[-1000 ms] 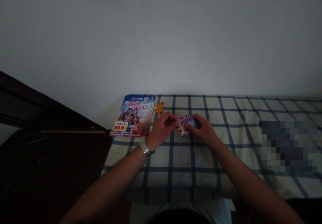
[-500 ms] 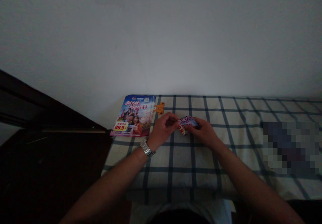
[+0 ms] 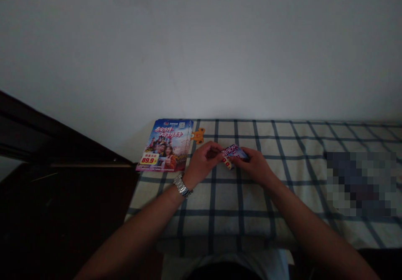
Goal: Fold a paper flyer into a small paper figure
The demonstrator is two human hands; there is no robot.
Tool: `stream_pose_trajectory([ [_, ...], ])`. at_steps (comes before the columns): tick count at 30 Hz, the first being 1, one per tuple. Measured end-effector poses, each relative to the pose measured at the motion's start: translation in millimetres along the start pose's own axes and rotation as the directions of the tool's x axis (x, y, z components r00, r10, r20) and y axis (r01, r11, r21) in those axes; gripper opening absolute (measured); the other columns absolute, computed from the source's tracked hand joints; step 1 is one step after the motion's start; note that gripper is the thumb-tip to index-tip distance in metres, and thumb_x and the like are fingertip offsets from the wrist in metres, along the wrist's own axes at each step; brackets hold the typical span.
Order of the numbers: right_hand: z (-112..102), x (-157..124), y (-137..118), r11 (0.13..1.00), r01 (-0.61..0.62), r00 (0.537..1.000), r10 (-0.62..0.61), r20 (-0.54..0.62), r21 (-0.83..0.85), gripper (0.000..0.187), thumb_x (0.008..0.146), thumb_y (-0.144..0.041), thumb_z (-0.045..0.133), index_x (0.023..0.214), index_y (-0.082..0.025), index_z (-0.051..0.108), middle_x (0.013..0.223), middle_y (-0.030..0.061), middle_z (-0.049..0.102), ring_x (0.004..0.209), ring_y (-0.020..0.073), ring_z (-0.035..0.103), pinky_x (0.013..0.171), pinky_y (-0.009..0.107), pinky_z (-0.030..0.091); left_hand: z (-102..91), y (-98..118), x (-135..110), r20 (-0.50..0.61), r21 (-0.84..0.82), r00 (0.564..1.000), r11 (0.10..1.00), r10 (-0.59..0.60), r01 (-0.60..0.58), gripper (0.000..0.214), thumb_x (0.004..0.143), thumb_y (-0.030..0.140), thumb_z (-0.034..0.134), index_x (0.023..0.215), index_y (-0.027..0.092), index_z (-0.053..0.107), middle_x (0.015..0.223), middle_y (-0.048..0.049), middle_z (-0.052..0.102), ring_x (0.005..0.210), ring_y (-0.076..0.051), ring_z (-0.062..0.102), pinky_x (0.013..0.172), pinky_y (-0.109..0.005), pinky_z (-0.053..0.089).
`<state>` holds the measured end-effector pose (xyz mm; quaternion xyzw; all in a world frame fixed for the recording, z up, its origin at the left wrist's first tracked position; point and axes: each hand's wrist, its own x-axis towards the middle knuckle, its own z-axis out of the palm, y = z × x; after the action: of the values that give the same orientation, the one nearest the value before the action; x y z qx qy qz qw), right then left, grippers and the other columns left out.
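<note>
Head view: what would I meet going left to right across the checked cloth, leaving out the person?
Flyers → orange bear → folded paper → pixelated patch.

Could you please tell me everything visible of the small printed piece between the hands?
The small printed piece looks like folded paper, blue and purple with pale lettering and red figures on yellow. It is slanted, its left end pinched by the left hand and its right side held by the right hand, which partly covers it. Whether it touches the checked cloth is unclear.
</note>
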<state>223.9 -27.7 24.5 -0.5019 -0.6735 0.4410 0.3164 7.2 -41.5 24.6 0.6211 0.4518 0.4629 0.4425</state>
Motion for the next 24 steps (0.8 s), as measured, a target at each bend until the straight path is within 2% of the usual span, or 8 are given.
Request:
stream_pose_trajectory([
  [10,-1.4,-1.6,-3.3,1.000,-0.008,1.000,0.008,0.008,0.013,0.033,0.085,-0.051,0.070,0.088,-0.018,0.071,0.071,-0.0001,0.064,0.062,0.0155,0.053,0.056,0.026,0.040,-1.6,-2.3,-0.1,0.003,0.040,1.000,0.999,0.002,-0.002,0.026,0.091,0.042,0.072,0.105,0.020,0.066,0.096,-0.0033,0.073,0.086,-0.017,0.071,0.079,-0.030,0.059],
  [15,-2.8,-0.8,-4.0,0.999,0.004,1.000,-0.005,-0.019,-0.052,0.031,0.085,-0.049,0.071,0.084,-0.018,0.070,0.067,-0.0010,0.061,0.060,0.0147,0.051,0.053,0.025,0.038,-2.6,-3.7,-0.5,0.055,0.041,0.998,0.999,-0.033,0.030,0.024,0.092,0.044,0.069,0.093,0.020,0.065,0.083,-0.0009,0.071,0.073,-0.015,0.068,0.067,-0.026,0.056],
  [21,-1.4,1.7,-2.7,1.000,0.026,1.000,-0.026,-0.002,0.016,0.033,0.084,-0.050,0.072,0.092,-0.018,0.070,0.074,0.0001,0.067,0.064,0.0161,0.057,0.058,0.027,0.045,-2.1,1.3,-1.1,0.034,-0.003,0.999,0.999,-0.042,0.042,0.026,0.091,0.045,0.070,0.092,0.019,0.064,0.081,-0.0012,0.071,0.072,-0.015,0.068,0.066,-0.026,0.056],
  [24,0.0,2.3,-1.7,0.991,0.021,1.000,-0.021,0.000,0.129,0.035,0.083,-0.051,0.075,0.097,-0.020,0.069,0.081,0.0015,0.071,0.072,0.0182,0.064,0.066,0.028,0.051,-3.1,4.1,-0.5,-0.006,-0.025,0.999,0.999,-0.036,0.035,0.026,0.092,0.044,0.069,0.092,0.020,0.062,0.081,-0.0008,0.071,0.071,-0.015,0.068,0.067,-0.027,0.056],
])
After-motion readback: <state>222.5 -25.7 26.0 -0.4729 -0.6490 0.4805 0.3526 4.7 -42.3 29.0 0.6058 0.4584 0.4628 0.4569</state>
